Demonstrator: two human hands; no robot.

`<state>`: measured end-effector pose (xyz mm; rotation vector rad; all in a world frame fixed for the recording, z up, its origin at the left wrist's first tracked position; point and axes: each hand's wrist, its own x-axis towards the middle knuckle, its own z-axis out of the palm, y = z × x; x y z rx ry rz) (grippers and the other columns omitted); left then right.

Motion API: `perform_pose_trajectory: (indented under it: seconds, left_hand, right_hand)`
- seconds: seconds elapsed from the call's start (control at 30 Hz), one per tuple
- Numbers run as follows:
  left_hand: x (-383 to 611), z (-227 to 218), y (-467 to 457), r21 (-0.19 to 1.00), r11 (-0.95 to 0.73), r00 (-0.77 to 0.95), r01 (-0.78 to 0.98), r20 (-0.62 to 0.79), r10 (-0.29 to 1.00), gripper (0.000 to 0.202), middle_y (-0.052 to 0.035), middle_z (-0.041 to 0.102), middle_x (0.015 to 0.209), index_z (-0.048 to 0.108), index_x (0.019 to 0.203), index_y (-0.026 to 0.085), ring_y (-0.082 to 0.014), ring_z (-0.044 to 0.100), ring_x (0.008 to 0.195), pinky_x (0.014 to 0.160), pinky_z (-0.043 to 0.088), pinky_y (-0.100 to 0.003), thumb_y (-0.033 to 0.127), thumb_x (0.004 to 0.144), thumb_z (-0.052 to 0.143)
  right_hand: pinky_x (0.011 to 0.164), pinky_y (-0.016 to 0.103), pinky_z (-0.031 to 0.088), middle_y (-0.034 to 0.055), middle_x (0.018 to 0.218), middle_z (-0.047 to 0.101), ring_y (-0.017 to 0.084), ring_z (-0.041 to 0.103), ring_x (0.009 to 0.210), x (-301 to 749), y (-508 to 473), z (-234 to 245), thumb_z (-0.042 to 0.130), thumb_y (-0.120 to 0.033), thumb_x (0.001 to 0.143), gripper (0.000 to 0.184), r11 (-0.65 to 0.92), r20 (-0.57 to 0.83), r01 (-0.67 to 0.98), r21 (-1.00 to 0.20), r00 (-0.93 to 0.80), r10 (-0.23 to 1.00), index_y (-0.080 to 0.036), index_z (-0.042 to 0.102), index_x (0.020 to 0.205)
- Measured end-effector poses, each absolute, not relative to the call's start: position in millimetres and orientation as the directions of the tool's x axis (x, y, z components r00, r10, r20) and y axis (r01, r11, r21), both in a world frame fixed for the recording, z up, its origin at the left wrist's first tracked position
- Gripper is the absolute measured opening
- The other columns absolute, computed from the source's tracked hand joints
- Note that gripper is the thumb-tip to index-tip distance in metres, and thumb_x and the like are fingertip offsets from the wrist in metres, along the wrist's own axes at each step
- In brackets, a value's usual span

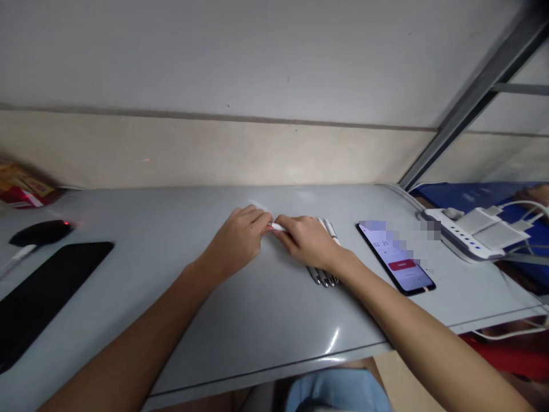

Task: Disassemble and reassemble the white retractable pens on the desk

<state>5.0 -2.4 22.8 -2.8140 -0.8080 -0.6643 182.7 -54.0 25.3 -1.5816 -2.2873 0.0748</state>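
Note:
My left hand point(240, 237) and my right hand point(306, 240) meet near the middle of the grey table point(257, 320). Their fingertips pinch a small white pen-like piece point(278, 227) between them, fingers curled closed. Under and just beyond my right hand lie several silver-white pens point(325, 276) side by side, partly hidden by the hand and wrist.
A phone point(397, 257) with a lit screen lies to the right of the pens. A white power strip point(463, 234) with chargers sits at the far right edge. At left are a black mouse point(40, 232), a black pad point(38, 294) and a red-yellow packet point(21, 189). The wall stands close behind.

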Motion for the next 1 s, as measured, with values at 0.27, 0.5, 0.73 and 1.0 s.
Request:
perform_pose_trajectory:
  seconds: [0.27, 0.5, 0.73, 1.0]
  left_hand:
    - [1, 27, -11, -0.193, -0.863, 0.815, 0.467, 0.471, 0.336, 0.027, -0.004, 0.052, 0.066, 0.047, 0.067, 0.02, -0.0198, 0.044, 0.071, 0.065, 0.033, -0.036, -0.001, 0.079, 0.035]
    - [-3, 21, 0, -0.148, -0.866, 0.813, 0.478, 0.447, 0.373, 0.023, -0.0051, 0.058, 0.077, 0.055, 0.082, 0.02, -0.0208, 0.046, 0.077, 0.068, 0.033, -0.037, 0.012, 0.091, 0.035]
    - [-8, 27, 0, 0.045, -0.826, 0.708, 0.562, 0.489, 0.509, 0.019, -0.0053, 0.062, 0.089, 0.057, 0.093, 0.018, -0.0194, 0.054, 0.085, 0.079, 0.039, -0.036, 0.026, 0.094, 0.039]
    - [-49, 29, 16, 0.047, -0.712, 0.619, 0.7, 0.457, 0.639, 0.029, -0.0087, 0.062, 0.102, 0.055, 0.109, 0.02, -0.0239, 0.055, 0.098, 0.086, 0.042, -0.041, 0.04, 0.092, 0.041]
  right_hand:
    - [0.046, 0.021, 0.026, -0.005, 0.061, 0.041, 0.007, 0.032, 0.049, 195, -60, 39, 0.045, -0.037, 0.094, 0.024, 0.163, -0.037, 0.326, -0.931, -0.528, 0.848, -0.018, 0.056, 0.084]
    - [0.036, 0.017, 0.017, -0.008, 0.059, 0.039, 0.003, 0.027, 0.042, 203, -52, 33, 0.062, -0.038, 0.084, 0.021, -0.195, -0.17, 0.013, -0.981, -0.541, 0.824, -0.018, 0.055, 0.087]
    - [0.059, 0.022, 0.047, -0.0024, 0.07, 0.059, 0.008, 0.055, 0.059, 202, -38, 17, 0.079, -0.024, 0.065, 0.03, -0.024, 0.008, -0.188, -0.982, -0.166, 0.986, -0.016, 0.062, 0.089]
    - [0.067, 0.023, 0.047, -0.0011, 0.078, 0.058, 0.009, 0.054, 0.069, 209, -33, 21, 0.073, -0.04, 0.073, 0.029, 0.019, 0.01, -0.499, -0.866, 0.022, 1.0, -0.018, 0.063, 0.09]
